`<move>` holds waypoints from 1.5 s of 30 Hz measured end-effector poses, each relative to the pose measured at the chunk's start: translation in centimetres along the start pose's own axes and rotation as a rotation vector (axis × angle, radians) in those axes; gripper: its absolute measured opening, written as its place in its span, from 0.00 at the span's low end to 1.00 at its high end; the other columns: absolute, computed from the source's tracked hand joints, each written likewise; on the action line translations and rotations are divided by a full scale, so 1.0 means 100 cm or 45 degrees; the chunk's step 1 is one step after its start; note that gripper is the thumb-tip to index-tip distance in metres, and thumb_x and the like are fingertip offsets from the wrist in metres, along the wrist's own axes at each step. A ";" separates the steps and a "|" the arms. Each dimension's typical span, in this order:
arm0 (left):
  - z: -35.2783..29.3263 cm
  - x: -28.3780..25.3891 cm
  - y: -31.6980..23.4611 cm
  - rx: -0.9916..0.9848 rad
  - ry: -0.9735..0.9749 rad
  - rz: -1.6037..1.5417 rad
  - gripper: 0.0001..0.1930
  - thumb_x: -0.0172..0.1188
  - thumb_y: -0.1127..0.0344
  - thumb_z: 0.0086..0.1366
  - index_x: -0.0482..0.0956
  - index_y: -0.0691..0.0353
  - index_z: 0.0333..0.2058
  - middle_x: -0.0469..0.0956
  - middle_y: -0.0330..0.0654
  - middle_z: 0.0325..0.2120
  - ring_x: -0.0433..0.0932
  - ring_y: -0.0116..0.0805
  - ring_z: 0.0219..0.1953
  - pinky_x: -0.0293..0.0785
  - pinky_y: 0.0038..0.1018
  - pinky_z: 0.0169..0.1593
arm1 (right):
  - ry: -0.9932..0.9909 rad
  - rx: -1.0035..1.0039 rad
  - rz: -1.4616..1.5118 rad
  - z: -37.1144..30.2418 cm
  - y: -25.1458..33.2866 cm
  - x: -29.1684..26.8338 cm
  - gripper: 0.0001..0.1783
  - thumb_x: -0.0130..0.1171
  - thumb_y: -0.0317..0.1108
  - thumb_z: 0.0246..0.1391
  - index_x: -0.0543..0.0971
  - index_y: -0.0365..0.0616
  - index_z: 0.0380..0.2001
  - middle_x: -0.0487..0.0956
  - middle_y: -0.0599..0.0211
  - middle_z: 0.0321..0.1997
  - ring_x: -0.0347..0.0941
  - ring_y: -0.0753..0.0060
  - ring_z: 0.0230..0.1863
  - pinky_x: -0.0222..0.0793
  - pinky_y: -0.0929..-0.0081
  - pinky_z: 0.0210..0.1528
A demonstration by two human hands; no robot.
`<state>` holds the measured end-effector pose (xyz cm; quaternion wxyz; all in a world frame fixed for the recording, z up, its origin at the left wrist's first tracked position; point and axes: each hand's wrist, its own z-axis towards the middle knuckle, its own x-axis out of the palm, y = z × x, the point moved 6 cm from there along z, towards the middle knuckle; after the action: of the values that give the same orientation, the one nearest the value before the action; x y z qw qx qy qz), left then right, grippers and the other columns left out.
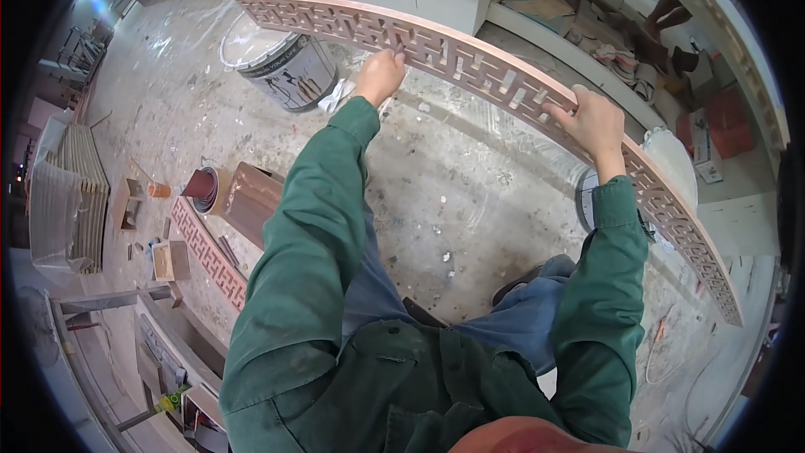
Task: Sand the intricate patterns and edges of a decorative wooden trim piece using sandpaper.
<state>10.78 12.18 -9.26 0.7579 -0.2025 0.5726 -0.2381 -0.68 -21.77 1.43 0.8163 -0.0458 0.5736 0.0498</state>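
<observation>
A long, narrow wooden lattice panel with a pink-brown cut-out pattern spans the view in front of me, bowed by the lens. My left hand is closed on its near edge, left of the middle. Farther right, my right hand grips the same panel, the thumb on the near side and the fingers over the far edge. The panel's left end lies above a white paint bucket with a lid. Behind its right part stands a second bucket, partly hidden by the panel and my right arm.
Another lattice panel lies on the floor at left, beside a brown board and an open can. Wrapped stacked sheets stand far left. A cabinet with clutter inside is at the back right. A metal frame sits lower left.
</observation>
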 end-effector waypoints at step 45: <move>-0.032 -0.008 0.024 -0.481 0.747 -0.833 0.15 0.49 0.57 0.67 0.73 0.60 0.26 0.62 0.30 0.09 0.57 0.20 0.07 0.49 0.21 0.11 | 0.075 0.028 0.047 -0.003 0.007 -0.010 0.28 0.61 0.63 0.43 0.76 0.46 0.23 0.79 0.66 0.21 0.77 0.57 0.27 0.68 0.62 0.28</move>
<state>7.81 14.45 -10.85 0.3996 -0.4305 0.7017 -0.4032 -1.43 -21.10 2.26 0.7984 -0.0276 0.5988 0.0572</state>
